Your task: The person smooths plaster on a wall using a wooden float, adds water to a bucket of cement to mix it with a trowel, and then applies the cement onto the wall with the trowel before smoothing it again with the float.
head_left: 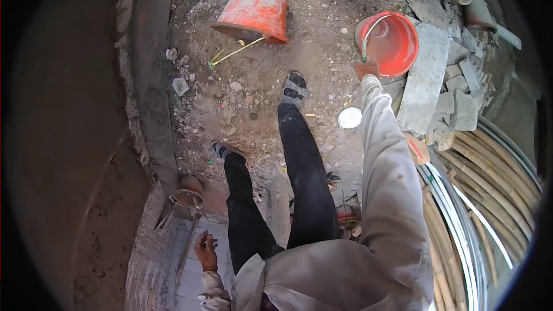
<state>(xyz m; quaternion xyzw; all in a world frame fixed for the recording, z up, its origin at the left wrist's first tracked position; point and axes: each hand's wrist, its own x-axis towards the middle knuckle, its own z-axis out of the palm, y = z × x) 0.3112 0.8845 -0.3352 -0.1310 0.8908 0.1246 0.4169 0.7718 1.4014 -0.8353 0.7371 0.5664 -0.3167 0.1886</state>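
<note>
My right arm reaches forward to a red bucket (407,52) with cloudy water or wet residue inside. My right hand (366,69) is closed at the near left side of this bucket, where its wire handle (366,37) comes down; the fingers are partly hidden. My left hand (205,251) hangs low by my left leg, fingers loosely bent and apart, with nothing visible in it. A second red bucket (253,11), caked with grey mortar, lies tipped on the ground ahead, its handle towards me.
Broken slabs (425,78) and rubble are piled right of the bucket. Bamboo poles and pale pipes (461,236) lie along the right. A round white lid (349,118) is on the dirt. A small bucket (190,187) stands by the left wall (63,109).
</note>
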